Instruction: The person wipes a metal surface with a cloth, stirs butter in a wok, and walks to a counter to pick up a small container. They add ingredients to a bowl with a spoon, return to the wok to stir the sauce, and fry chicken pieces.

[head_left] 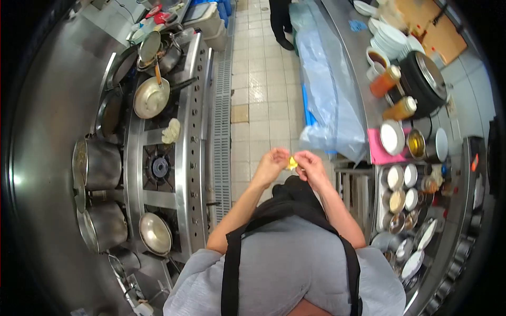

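Observation:
In front of my apron, above the tiled floor, both hands meet at a small shiny yellow piece. It looks like a scrap of wrapper, but its exact kind is too small to make out. My left hand pinches one side of it with closed fingers. On the other side, my right hand has its thumb and fingertips closed on the piece too. The fingertips partly hide it.
On the left, a stove carries pans and a crumpled pale cloth; tall pots stand behind. To the right, a counter holds sauce bottles, stacked plates and a black cooker. A person's legs show ahead beside plastic sheeting.

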A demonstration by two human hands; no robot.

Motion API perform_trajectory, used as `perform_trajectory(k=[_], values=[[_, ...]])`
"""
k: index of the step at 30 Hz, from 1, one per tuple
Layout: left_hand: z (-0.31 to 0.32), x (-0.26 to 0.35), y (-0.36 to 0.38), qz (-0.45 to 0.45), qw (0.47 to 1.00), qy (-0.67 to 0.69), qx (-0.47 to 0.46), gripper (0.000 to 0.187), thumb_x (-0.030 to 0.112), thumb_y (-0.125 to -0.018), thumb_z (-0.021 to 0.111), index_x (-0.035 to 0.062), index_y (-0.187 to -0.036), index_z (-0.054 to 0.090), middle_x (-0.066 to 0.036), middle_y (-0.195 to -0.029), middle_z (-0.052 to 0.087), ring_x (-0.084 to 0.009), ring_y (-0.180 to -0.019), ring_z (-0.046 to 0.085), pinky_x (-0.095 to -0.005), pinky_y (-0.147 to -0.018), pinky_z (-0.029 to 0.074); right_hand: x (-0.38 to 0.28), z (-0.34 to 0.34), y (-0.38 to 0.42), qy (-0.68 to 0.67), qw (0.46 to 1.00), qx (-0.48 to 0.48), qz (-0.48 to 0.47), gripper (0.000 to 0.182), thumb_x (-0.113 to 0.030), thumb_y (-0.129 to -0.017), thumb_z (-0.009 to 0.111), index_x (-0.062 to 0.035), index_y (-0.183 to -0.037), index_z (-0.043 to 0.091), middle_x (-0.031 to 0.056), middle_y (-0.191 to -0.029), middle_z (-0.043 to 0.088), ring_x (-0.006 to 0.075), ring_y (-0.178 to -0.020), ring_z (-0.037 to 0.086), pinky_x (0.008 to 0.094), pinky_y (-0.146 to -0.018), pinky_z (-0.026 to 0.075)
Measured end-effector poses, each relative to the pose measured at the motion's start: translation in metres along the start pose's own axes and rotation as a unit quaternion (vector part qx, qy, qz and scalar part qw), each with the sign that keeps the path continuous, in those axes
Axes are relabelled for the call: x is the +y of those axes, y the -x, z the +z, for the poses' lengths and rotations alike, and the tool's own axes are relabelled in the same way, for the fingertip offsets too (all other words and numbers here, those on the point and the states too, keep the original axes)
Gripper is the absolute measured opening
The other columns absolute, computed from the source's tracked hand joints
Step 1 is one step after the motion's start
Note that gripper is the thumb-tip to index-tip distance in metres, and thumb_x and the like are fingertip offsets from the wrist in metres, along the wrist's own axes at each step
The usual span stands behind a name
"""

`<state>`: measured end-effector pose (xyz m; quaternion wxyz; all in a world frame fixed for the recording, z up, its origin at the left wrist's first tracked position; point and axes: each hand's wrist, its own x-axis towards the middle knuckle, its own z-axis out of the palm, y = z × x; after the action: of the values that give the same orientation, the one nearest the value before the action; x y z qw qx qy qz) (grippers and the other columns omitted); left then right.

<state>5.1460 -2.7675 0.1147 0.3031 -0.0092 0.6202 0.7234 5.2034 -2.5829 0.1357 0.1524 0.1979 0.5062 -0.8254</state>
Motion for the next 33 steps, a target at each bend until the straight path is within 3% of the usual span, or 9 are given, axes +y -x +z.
perform_trajectory(k=[6,10,11,15,18,22,26,28,33], values=[[-0.033,0.051,-0.107,-0.005,0.964,-0.262,-0.036,0.020,-0.001,-0.088,0.064,-0.0018,-0.108,0.067,-0.016,-0.099,0.070,-0.0231,-0.090,0.068,-0.0370,-0.079,0.055,0.007,-0.004,-0.140,0.242,0.947,0.140,-0.157,0.010,-0.010,-0.096,0.066,-0.0017,-0.091,0.070,-0.0039,-0.070,0.057,0.0033,-0.056,0.045,0.0250,-0.050,0.036],[-0.066,0.113,-0.188,0.176,0.914,-0.348,-0.110,0.021,0.004,-0.093,0.063,-0.0019,-0.113,0.062,-0.017,-0.110,0.065,-0.0309,-0.105,0.066,-0.0379,-0.084,0.054,-0.065,0.008,-0.240,-0.006,0.992,0.119,0.027,0.004,-0.005,-0.097,0.061,-0.0032,-0.097,0.064,0.0016,-0.070,0.058,0.0073,-0.050,0.045,0.0235,-0.042,0.031],[-0.081,0.122,-0.217,0.212,0.902,-0.360,-0.113,0.029,-0.002,-0.090,0.062,-0.0034,-0.119,0.061,-0.022,-0.113,0.057,-0.0410,-0.106,0.061,-0.0437,-0.089,0.051,-0.081,0.014,-0.264,-0.014,0.994,0.091,0.058,0.004,-0.006,-0.098,0.061,-0.0033,-0.098,0.064,0.0023,-0.071,0.058,0.0072,-0.051,0.046,0.0235,-0.042,0.031],[-0.154,0.163,-0.328,0.180,0.893,-0.411,-0.034,0.013,0.000,-0.090,0.063,-0.0012,-0.103,0.061,-0.022,-0.101,0.062,-0.0440,-0.098,0.061,-0.0485,-0.086,0.050,-0.142,0.046,-0.393,0.004,0.994,-0.023,0.102,0.014,-0.011,-0.101,0.062,-0.0004,-0.108,0.065,0.0057,-0.079,0.063,0.0094,-0.056,0.052,0.0245,-0.044,0.038],[-0.193,0.205,-0.392,0.171,0.895,-0.402,0.088,0.010,0.002,-0.092,0.061,-0.0005,-0.101,0.062,-0.022,-0.094,0.064,-0.0436,-0.094,0.062,-0.0482,-0.081,0.050,-0.214,0.101,-0.463,0.094,0.992,-0.021,0.083,0.019,-0.016,-0.100,0.065,0.0008,-0.107,0.067,0.0060,-0.081,0.066,0.0109,-0.060,0.056,0.0259,-0.050,0.044],[-0.245,0.305,-0.479,0.074,0.930,-0.358,0.048,0.016,0.010,-0.099,0.062,-0.0031,-0.108,0.064,-0.021,-0.092,0.067,-0.0247,-0.075,0.066,-0.0376,-0.068,0.052,-0.240,0.125,-0.593,0.365,0.921,-0.041,-0.130,0.024,-0.022,-0.100,0.068,0.0020,-0.102,0.069,0.0042,-0.077,0.067,0.0110,-0.064,0.061,0.0275,-0.055,0.048],[-0.327,0.341,-0.601,0.022,0.995,-0.099,-0.015,0.020,0.011,-0.102,0.061,-0.0032,-0.117,0.062,-0.010,-0.088,0.067,-0.0125,-0.069,0.062,-0.0291,-0.062,0.052,-0.315,0.154,-0.714,0.128,0.989,-0.063,0.046,0.011,-0.015,-0.098,0.069,-0.0053,-0.093,0.068,0.0003,-0.070,0.060,0.0076,-0.056,0.052,0.0247,-0.048,0.040],[-0.352,0.371,-0.665,0.018,0.999,0.038,-0.014,0.022,0.010,-0.103,0.061,-0.0035,-0.120,0.060,-0.005,-0.085,0.065,-0.0105,-0.069,0.061,-0.0262,-0.062,0.052,-0.339,0.166,-0.778,0.095,0.994,-0.051,0.031,0.012,-0.016,-0.097,0.071,-0.0059,-0.091,0.067,-0.0001,-0.072,0.060,0.0076,-0.055,0.051,0.0239,-0.048,0.039],[-0.395,0.438,-0.810,0.036,0.980,-0.192,0.030,0.022,0.014,-0.107,0.053,-0.0032,-0.119,0.060,-0.007,-0.087,0.064,-0.0126,-0.071,0.061,-0.0286,-0.063,0.053,-0.422,0.202,-0.899,0.111,0.993,0.029,-0.023,0.016,-0.019,-0.097,0.072,-0.0045,-0.092,0.067,-0.0007,-0.072,0.060,0.0066,-0.056,0.052,0.0226,-0.048,0.040]])
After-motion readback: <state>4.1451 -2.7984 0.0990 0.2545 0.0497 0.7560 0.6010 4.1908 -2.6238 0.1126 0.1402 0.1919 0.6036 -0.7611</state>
